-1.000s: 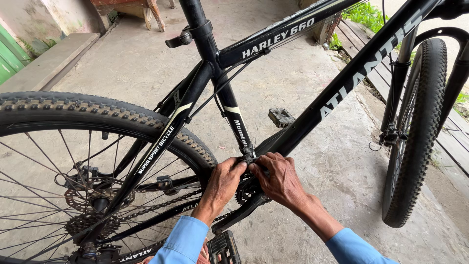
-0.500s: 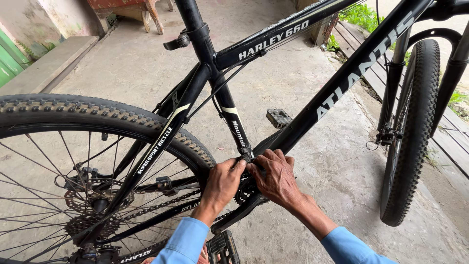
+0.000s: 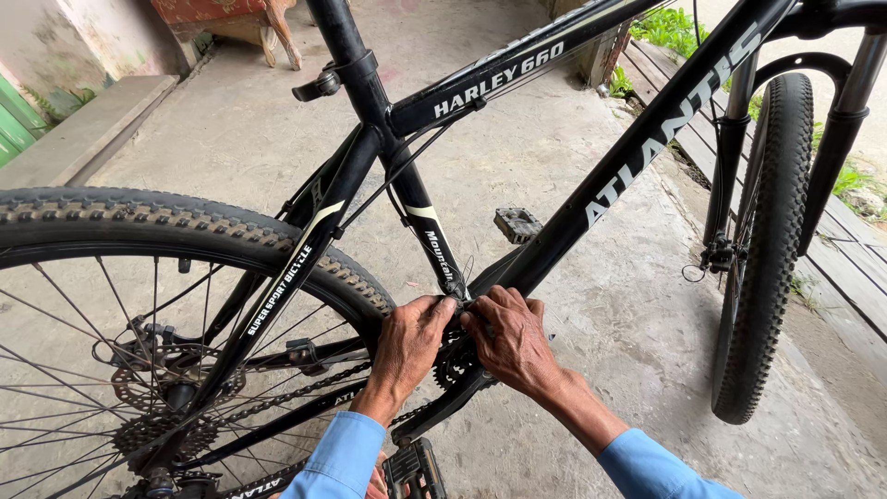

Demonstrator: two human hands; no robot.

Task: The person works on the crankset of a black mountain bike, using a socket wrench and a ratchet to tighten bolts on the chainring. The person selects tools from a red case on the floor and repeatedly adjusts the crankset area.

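both my left hand (image 3: 407, 344) and right hand (image 3: 511, 338) pinch the front derailleur (image 3: 455, 298) just above the chainring (image 3: 455, 362), whose teeth or chain (image 3: 305, 390) could nip my fingertips if the crank turns.

two bare hands, left hand (image 3: 409, 346) & right hand (image 3: 511, 340), no gloves/rings seen. light blue long sleeves (image 3: 344, 457), cuffs at wrists.

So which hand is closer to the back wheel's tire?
Left. The left hand sits at the frame's bottom junction, right beside the rear tire. The right hand is on the far side of that junction, toward the front wheel.
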